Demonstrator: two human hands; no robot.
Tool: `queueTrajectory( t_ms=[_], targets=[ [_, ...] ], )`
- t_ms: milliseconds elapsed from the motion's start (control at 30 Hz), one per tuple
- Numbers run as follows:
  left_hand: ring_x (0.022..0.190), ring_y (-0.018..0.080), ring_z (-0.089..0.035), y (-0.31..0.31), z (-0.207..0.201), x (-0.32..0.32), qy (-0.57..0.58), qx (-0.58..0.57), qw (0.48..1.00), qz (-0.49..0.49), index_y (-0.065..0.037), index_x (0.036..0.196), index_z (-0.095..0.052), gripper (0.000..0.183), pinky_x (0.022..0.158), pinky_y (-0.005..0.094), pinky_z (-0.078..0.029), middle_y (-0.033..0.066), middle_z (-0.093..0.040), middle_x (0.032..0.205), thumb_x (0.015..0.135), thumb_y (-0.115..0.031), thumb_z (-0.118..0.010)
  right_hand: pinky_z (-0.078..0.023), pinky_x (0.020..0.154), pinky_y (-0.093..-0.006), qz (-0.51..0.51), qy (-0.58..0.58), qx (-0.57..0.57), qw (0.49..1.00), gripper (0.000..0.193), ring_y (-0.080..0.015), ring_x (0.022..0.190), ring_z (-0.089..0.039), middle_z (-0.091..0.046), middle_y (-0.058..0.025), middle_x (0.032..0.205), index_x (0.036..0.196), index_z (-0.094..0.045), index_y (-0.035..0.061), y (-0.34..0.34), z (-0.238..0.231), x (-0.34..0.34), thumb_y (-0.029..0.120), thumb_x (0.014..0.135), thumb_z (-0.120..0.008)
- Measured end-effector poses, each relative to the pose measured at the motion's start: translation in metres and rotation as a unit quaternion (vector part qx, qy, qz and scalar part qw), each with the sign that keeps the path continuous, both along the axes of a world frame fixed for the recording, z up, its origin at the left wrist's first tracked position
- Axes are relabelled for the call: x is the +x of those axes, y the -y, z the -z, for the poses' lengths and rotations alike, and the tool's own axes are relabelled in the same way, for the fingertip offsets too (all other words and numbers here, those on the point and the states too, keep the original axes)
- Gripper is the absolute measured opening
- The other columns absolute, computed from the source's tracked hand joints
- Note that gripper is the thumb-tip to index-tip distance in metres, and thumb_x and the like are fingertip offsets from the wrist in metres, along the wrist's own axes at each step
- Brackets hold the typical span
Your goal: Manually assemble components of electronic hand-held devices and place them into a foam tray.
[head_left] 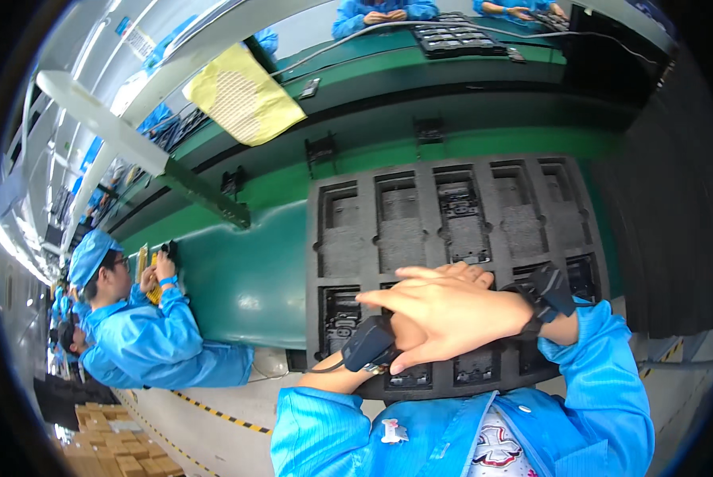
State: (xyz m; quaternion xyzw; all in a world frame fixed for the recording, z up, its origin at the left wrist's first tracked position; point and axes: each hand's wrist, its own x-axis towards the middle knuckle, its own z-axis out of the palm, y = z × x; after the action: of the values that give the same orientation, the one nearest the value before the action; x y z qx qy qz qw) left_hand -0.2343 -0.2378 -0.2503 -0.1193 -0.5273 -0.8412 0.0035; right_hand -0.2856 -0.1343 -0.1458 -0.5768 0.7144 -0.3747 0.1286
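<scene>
My right hand (pixel 460 318) lies across my left hand (pixel 408 332) above the near half of a dark grey foam tray (pixel 364 261). The right hand's fingers point left, with the thumb apart from them. Most of my left hand is hidden beneath it; some fingertips show beyond, stretched out. Neither hand shows anything held. A dark device part (pixel 460 205) sits in a far-row compartment of the tray, and another dark part (pixel 342 314) fills the near left one. More parts (pixel 475 368) show below my hands. Each wrist wears a black strapped device.
The tray rests on a green bench (pixel 245 274). To the left, a person in blue (pixel 141 318) handles something small. A grey metal post (pixel 205 195) with yellow paper (pixel 245 95) stands at the far left. Across the bench, people work beside a black tray (pixel 456 38).
</scene>
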Motion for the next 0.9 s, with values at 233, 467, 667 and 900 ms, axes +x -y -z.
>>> queueTrajectory(
  t_ms=[233,467,667,900],
  targets=[
    [0.107,0.0248,-0.062,0.006,-0.002,-0.014,0.122,0.012,0.974,0.192,-0.004,0.115,-0.062,0.033,0.11,0.0424,-0.035,0.0136,-0.067,0.107,0.084,-0.015,-0.061,-0.03,0.116,-0.0494,0.039,0.03,-0.042,0.998,0.052,-0.0289,0.086,-0.07,-0.07,-0.0082,0.09,0.108,-0.062,0.0051,-0.015,0.017,-0.005,0.04,0.074,-0.08],
    [0.109,0.0242,-0.062,0.011,-0.013,-0.02,0.149,0.021,0.957,0.247,-0.004,0.116,-0.062,0.033,0.11,0.0427,-0.034,0.0134,-0.067,0.108,0.084,-0.015,-0.061,-0.025,0.117,-0.0526,0.017,0.062,-0.078,0.995,0.042,-0.0247,0.087,-0.071,-0.072,-0.0029,0.095,0.104,-0.065,0.0057,-0.023,0.017,-0.012,0.025,0.07,-0.079],
    [0.11,0.0237,-0.061,0.009,-0.014,-0.02,0.162,0.038,0.95,0.265,-0.004,0.116,-0.062,0.034,0.111,0.0429,-0.034,0.0133,-0.066,0.11,0.085,-0.016,-0.061,-0.022,0.117,-0.0566,0.033,0.081,-0.094,0.992,0.041,-0.0239,0.09,-0.071,-0.073,-0.0037,0.101,0.101,-0.066,0.0073,-0.03,0.022,-0.014,0.023,0.066,-0.082],
    [0.111,0.0231,-0.061,0.004,-0.016,-0.02,0.184,0.059,0.941,0.28,-0.004,0.117,-0.062,0.034,0.111,0.0431,-0.033,0.0132,-0.066,0.112,0.086,-0.016,-0.061,-0.019,0.117,-0.0579,0.034,0.103,-0.076,0.991,0.049,-0.025,0.093,-0.07,-0.073,-0.0029,0.104,0.108,-0.065,0.0082,-0.045,0.024,-0.021,0.025,0.067,-0.084]
  ],
)
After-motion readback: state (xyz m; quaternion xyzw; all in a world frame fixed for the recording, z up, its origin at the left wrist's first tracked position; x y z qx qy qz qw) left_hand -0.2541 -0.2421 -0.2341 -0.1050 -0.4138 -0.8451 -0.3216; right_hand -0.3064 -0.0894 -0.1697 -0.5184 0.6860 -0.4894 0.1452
